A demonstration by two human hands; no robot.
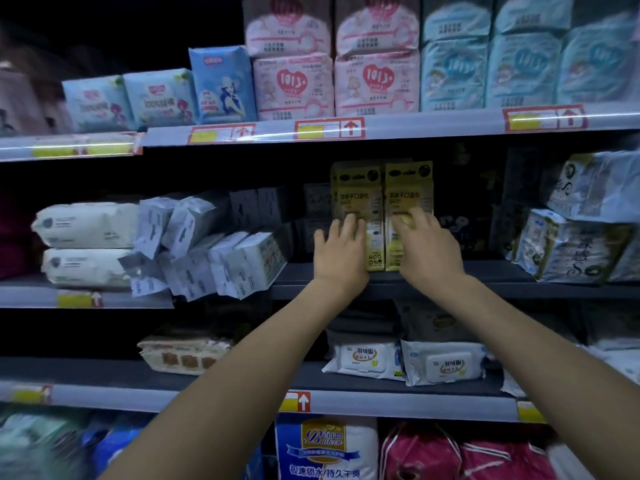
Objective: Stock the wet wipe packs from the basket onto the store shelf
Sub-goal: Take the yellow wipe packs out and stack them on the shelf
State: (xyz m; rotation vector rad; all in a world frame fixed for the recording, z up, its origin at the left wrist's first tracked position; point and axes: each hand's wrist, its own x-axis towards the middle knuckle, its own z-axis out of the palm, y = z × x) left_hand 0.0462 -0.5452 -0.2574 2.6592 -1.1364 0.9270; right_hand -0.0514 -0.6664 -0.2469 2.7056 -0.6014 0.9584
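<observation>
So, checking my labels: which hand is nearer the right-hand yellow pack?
Right. The right hand touches the right-hand yellow pack; the left hand touches the left-hand yellow pack beside it.

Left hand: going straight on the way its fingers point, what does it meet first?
The left yellow pack: fingers of the left hand rest on its front. Behind it the shelf is too dark to judge depth.

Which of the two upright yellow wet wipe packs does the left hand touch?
The left yellow pack; the right hand rests on the right yellow pack.
</observation>
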